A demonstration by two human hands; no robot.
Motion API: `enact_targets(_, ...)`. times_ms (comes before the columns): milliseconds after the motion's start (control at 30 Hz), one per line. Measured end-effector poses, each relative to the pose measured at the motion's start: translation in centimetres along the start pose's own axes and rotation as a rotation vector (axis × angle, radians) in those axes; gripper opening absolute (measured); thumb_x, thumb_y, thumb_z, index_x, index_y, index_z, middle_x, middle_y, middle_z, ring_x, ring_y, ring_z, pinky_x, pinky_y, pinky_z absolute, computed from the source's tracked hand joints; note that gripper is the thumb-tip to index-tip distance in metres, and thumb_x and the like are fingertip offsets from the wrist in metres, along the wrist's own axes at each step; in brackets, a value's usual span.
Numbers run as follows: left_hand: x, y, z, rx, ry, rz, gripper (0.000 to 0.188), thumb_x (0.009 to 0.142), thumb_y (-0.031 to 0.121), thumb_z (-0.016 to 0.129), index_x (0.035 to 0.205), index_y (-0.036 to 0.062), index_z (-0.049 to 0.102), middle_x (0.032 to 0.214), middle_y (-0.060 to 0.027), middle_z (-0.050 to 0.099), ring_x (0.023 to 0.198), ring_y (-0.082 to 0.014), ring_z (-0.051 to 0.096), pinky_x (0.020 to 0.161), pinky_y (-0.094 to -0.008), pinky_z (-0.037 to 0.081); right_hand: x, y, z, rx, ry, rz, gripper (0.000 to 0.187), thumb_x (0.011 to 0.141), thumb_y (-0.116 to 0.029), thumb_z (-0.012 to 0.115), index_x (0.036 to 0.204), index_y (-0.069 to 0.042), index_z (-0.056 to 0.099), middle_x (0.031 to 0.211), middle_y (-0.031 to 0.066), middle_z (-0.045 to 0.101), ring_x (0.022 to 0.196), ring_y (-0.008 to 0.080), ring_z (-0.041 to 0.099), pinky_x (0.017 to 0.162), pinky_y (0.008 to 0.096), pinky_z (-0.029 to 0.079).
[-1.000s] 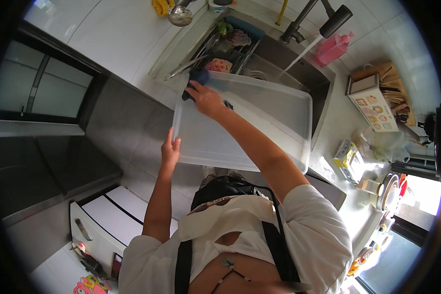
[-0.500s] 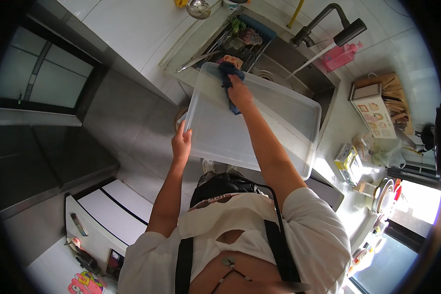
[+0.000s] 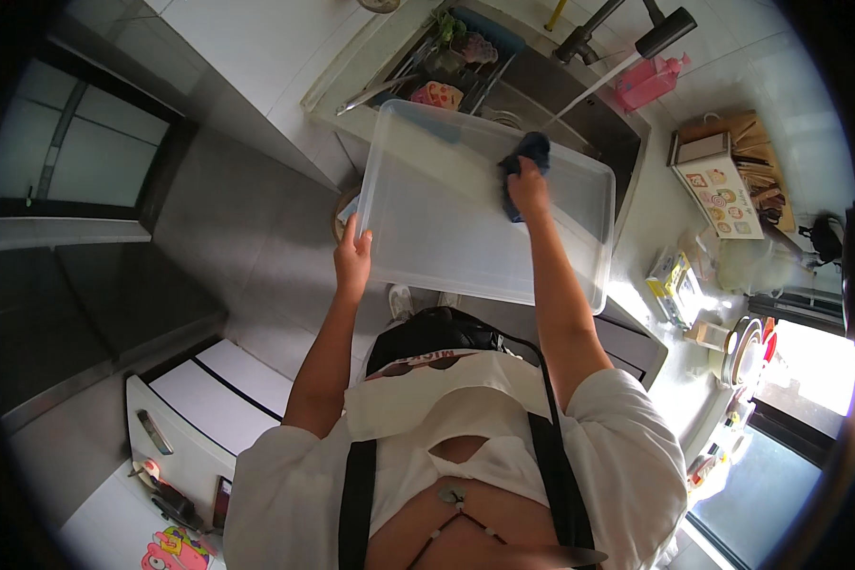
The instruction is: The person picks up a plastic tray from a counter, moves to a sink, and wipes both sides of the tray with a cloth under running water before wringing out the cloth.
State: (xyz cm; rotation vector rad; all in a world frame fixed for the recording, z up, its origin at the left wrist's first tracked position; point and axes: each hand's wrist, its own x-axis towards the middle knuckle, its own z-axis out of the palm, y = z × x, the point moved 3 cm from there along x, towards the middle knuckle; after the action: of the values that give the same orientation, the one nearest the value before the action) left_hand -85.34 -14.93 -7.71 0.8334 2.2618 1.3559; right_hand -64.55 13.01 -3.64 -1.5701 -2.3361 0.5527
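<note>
A large translucent plastic lid [image 3: 446,242], shallow and with a raised rim, is held out in front of me, its far edge over the sink's front. My left hand [image 3: 353,258] grips its left edge, fingers wrapped round the rim. Bunched in my right hand [image 3: 530,190] is a dark blue cloth [image 3: 526,152], pressed on the lid's surface right of its middle. Water runs from the dark faucet [image 3: 665,34] into the steel sink [image 3: 579,100] behind the lid.
In the sink's left part a rack holds leafy vegetables [image 3: 451,55]. A pink soap bottle [image 3: 650,84] stands behind the sink. Along the right counter are a patterned box [image 3: 722,185] with chopsticks, a yellow-white box [image 3: 676,288] and plates [image 3: 746,351]. A white cabinet [image 3: 220,404] stands lower left.
My right hand has swept the cloth from the lid's far left part to right of its middle. My left hand stays on the left rim.
</note>
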Motion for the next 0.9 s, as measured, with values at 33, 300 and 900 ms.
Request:
enact_targets(33,-0.1,0.2,0.1,-0.001,-0.009,0.005,0.043,0.083,0.019,0.055,0.122,0.0059,0.043,0.080,-0.0129,0.061,0.070,-0.0182,0.059,0.066,-0.0275,0.045,-1.0,-0.9,0.8,-0.014,-0.051,-0.047,0.048,0.075,-0.019,0.047,0.121,-0.006,0.041,0.126,0.0157,0.040,0.112,0.0313,0.042,0.091,0.0382,0.037)
enact_targets(300,-0.4,-0.5,-0.1,-0.118,-0.088,-0.265,0.039,0.086,0.022,0.049,0.121,0.0079,0.043,0.093,-0.0192,0.059,0.080,-0.0292,0.060,0.069,-0.0327,0.045,-10.7,-14.8,7.8,0.030,-0.429,-0.350,0.058,0.074,-0.019,0.050,0.128,-0.007,0.032,0.135,0.0152,0.027,0.115,0.0278,0.042,0.093,0.0354,0.036)
enact_targets(900,1.2,-2.7,-0.5,-0.148,-0.100,-0.130,0.040,0.085,0.018,0.052,0.123,0.0119,0.042,0.063,0.0016,0.048,0.044,-0.0054,0.038,0.035,-0.0229,0.033,-18.6,3.7,-5.6,-0.186,-0.239,-0.246,0.055,0.065,-0.009,0.056,0.118,-0.022,0.048,0.129,-0.0040,0.039,0.102,0.0235,0.050,0.083,0.0332,0.044)
